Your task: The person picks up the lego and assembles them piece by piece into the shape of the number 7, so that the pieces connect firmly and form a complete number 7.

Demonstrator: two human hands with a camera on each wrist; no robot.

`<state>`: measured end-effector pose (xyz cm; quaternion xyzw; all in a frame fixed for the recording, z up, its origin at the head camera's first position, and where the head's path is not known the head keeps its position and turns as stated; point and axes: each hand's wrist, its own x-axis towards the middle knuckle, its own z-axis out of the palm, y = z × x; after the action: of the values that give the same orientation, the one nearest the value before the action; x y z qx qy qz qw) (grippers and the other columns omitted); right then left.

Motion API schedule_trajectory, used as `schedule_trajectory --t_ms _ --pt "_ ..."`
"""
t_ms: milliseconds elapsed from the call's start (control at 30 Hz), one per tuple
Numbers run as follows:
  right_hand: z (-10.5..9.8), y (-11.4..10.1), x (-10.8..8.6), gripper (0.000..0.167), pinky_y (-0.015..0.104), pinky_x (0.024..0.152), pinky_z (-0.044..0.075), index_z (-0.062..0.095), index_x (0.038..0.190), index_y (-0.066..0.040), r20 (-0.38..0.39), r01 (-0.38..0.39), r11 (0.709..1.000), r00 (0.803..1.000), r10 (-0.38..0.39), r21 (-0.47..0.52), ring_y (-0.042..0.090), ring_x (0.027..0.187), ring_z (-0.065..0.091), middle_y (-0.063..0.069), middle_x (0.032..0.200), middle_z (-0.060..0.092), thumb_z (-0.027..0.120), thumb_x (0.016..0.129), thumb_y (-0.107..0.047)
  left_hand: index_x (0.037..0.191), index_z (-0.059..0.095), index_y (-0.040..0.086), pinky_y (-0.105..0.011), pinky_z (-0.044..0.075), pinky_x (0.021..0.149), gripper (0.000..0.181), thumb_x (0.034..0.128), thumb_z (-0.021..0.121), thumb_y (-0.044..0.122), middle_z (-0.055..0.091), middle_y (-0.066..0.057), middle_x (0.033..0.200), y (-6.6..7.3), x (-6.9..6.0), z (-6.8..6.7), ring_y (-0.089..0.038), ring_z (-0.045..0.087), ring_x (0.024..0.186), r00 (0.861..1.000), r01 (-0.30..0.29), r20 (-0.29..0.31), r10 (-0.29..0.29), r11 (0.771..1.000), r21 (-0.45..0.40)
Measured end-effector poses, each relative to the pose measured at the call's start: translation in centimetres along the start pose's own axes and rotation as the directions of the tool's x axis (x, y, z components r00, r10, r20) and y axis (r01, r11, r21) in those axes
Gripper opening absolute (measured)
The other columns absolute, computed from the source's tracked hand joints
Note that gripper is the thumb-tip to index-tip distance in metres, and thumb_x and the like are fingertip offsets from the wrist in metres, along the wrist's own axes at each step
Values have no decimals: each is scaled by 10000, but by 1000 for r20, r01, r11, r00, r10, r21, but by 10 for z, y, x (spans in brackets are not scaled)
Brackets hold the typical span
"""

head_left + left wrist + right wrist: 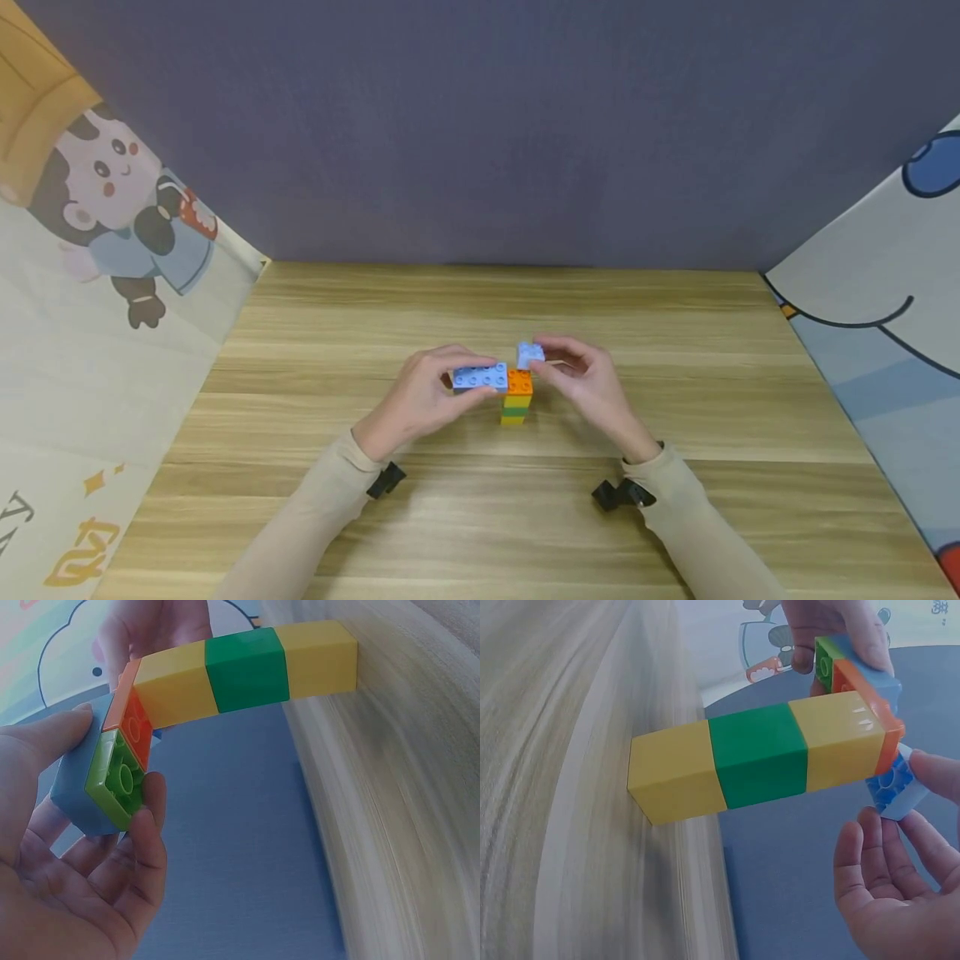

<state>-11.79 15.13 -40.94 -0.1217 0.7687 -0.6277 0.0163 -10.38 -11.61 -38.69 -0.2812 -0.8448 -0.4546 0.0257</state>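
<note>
A tower of yellow, green and yellow blocks (757, 754) stands on the table, topped by an orange brick (521, 382) that overhangs to the left. Over the overhang lies a long blue brick (480, 377), with a lime green brick (118, 780) under its outer end. My left hand (423, 387) grips the blue brick between thumb and fingers. Between thumb and fingertips, my right hand (588, 383) pinches a small light blue brick (530, 354) just behind the orange studs. Its hollow underside shows in the right wrist view; whether it touches the orange brick I cannot tell.
The wood-grain table (525, 525) spreads around the tower. A dark blue-grey panel (510, 133) rises behind it, and printed cartoon sheets (135, 400) flank both sides. Each wrist carries a small black camera mount (386, 480).
</note>
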Motion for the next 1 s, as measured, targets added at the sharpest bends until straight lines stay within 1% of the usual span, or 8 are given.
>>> schedule_trajectory --t_ms 67,200,433,700,1000 --pt "0 -1 -2 399 213 942 603 696 1319 32 3 1 1000 1000 -1 3 65 1081 700 221 1300 718 801 944 -55 1238 805 136 -283 582 617 354 898 883 200 791 -32 1121 0 0 0 -80 623 757 1000 4 0 -4 1000 -3" --pt "1 -1 -4 382 213 926 609 708 1304 26 0 31 1000 1000 -31 4 61 1073 705 217 1287 724 802 940 -39 1233 807 133 -285 581 615 353 894 886 192 791 -34 1113 1 0 0 -79 617 750 1000 7 -2 -7 1000 -6" --pt "6 3 -10 358 256 886 630 726 1274 24 5 144 989 990 -144 -10 91 1035 730 220 1241 741 800 925 14 1227 810 133 -303 583 619 344 896 884 192 791 -34 1086 0 0 0 -69 610 747 1000 -2 -8 2 1000 -1" --pt "9 2 -13 359 245 892 625 725 1269 33 2 174 985 985 -174 4 55 1040 724 232 1243 736 795 917 39 1211 815 124 -308 584 618 341 885 893 190 795 -41 1078 -2 1 1 -73 619 757 1000 -7 -18 7 1000 0" --pt "11 2 -16 389 231 928 616 699 1266 87 0 257 966 966 -257 37 59 1066 719 280 1247 709 773 886 131 1221 809 115 -307 586 611 358 875 896 147 791 -47 1083 -2 0 1 -71 614 745 1000 -10 -15 10 1000 -16"
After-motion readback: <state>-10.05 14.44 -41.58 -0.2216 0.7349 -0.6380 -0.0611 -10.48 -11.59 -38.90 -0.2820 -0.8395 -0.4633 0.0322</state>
